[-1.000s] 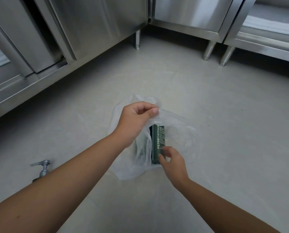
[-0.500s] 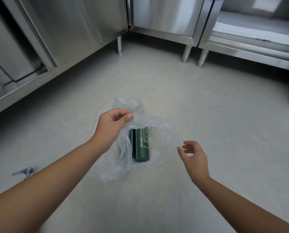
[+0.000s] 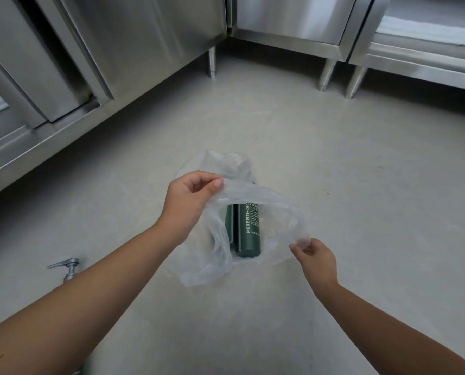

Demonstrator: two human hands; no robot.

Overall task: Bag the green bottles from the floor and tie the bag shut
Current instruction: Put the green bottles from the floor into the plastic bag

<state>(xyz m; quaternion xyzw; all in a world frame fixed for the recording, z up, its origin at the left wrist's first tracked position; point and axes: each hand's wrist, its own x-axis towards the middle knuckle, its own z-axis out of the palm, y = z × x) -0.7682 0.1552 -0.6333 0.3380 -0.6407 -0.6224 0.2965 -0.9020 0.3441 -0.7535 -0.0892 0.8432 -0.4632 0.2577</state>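
Note:
A thin clear plastic bag lies open on the floor in the middle of the view. Inside it lie two dark green bottles side by side: one with white lettering and a second to its left, partly hidden by folds of plastic. My left hand pinches the bag's far left rim and holds it up. My right hand pinches the rim at the near right edge.
A grey pump dispenser head shows on the floor at the left, its body hidden by my left forearm. Stainless steel cabinets on legs run along the left and the back. The floor is pale grey.
My right hand let go of the lettered bottle inside the bag, drew back to the right, then closed on the bag's right rim. My left hand kept hold of the rim.

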